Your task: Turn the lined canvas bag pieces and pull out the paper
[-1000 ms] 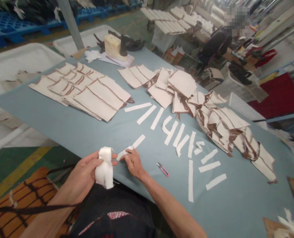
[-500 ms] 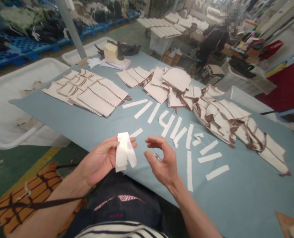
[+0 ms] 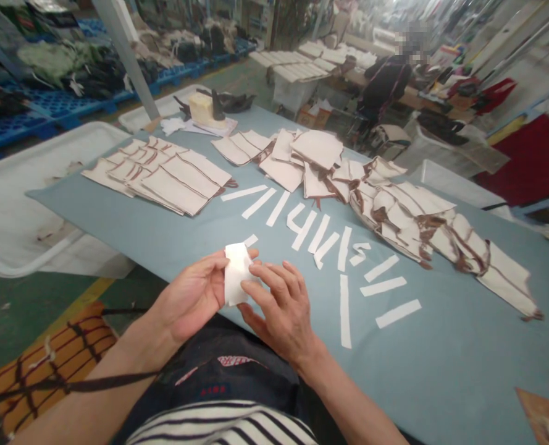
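White, flat-folded fabric-like strips [image 3: 236, 275], pinched in the left hand's [image 3: 194, 300] grip over the smooth blue-grey table's [image 3: 445, 377] seven-o'clock edge, now meet the right hand's curled fingers [image 3: 267, 290] at three o'clock (apart half a second ago; whether pinching, I cannot tell), so both hands handle them.

My tbl [image 3: 445, 383] has a smooth blue-grey top. White strips [image 3: 345, 312] lie spread across the mid., mostly singly at diff. angles, a few touching, one bent approx. S-shape. L side: overlapping stack of cream panels w/ brown edging [image 3: 176, 179], pretty flat. Far side, running to the R: messy heap of cream pcs w/ brown trim [image 3: 404, 216], some folded over. Far L corner: pale sheet [image 3: 225, 128] under a yellow block [image 3: 201, 110], white scrap [image 3: 172, 126] just beside, dark fabric [image 3: 239, 102] behind. Near R edge: brown card [image 3: 531, 405], cut off.
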The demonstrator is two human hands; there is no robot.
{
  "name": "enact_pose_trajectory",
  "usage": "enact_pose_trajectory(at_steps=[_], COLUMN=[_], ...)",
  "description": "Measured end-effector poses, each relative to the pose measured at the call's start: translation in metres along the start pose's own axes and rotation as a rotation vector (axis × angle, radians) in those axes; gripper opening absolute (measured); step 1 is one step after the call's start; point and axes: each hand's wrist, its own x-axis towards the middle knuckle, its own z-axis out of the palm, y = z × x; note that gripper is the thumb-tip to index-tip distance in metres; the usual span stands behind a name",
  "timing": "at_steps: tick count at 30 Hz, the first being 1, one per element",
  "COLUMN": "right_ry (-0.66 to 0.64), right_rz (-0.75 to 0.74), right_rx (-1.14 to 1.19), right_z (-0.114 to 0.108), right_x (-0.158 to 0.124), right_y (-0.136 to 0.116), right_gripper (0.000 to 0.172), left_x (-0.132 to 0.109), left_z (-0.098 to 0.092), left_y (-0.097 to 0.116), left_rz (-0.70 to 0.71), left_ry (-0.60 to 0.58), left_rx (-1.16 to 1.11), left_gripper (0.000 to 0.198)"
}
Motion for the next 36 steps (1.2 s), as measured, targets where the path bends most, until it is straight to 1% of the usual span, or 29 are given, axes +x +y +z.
enact_pose_trajectory(at_steps=[3, 5, 7, 9, 11, 14, 16, 18, 20, 23, 25, 30, 31, 33, 36], right_ry=[0.029, 0.039, 0.064, 0.089, 0.062, -0.045, -0.095, -0.116, -0.144, -0.167, -0.161, -0.158, -0.163, -0.163, -0.120], right_rz=[-0.026, -0.013, 0.033, 0.113, 0.251, 0.585, 0.798, 0.934, 1.005, 1.057, 1.049, 0.888, 0.894, 0.957, 1.037], right_rx=[0.024, 0.054, 0.089, 0.165, 0.326, 0.639, 0.798, 0.897, 0.956, 0.966, 0.907, 0.689, 0.680, 0.705, 0.762], right_z=[0.003, 0.004, 0.003, 0.000, -0.003, -0.006, -0.005, -0.001, 0.004, 0.014, 0.021, 0.042, 0.045, 0.051, 0.054], right_x=[-0.003, -0.003, -0.002, 0.003, 0.009, 0.018, 0.023, 0.027, 0.030, 0.034, 0.036, 0.044, 0.046, 0.050, 0.058], right_y=[-0.001, -0.003, -0.005, -0.008, -0.009, -0.004, 0.002, 0.006, 0.009, 0.009, 0.006, -0.002, -0.002, 0.000, 0.010], right_gripper=[0.027, 0.024, 0.021, 0.015, 0.012, 0.015, 0.020, 0.024, 0.028, 0.031, 0.028, 0.018, 0.018, 0.021, 0.025], left_x=[-0.003, -0.003, -0.002, -0.002, -0.001, 0.001, 0.002, 0.003, 0.005, 0.009, 0.012, 0.025, 0.028, 0.034, 0.039], left_z=[0.001, 0.000, -0.003, -0.006, -0.008, -0.010, -0.011, -0.014, -0.019, -0.028, -0.035, -0.048, -0.050, -0.053, -0.059], left_y=[-0.007, -0.012, -0.017, -0.020, -0.022, -0.024, -0.025, -0.024, -0.022, -0.016, -0.010, 0.001, 0.002, 0.005, 0.008], left_rz=[0.049, 0.097, 0.151, 0.212, 0.257, 0.269, 0.238, 0.205, 0.190, 0.195, 0.206, 0.244, 0.257, 0.284, 0.281], left_ry=[0.006, -0.022, -0.052, -0.063, -0.074, -0.107, -0.129, -0.145, -0.161, -0.164, -0.153, -0.125, -0.112, -0.079, -0.059], left_rx=[0.022, 0.050, 0.099, 0.169, 0.243, 0.309, 0.311, 0.305, 0.343, 0.463, 0.524, 0.589, 0.613, 0.662, 0.700], left_gripper=[0.031, 0.029, 0.026, 0.024, 0.023, 0.023, 0.030, 0.043, 0.050, 0.049, 0.048, 0.038, 0.035, 0.030, 0.027])
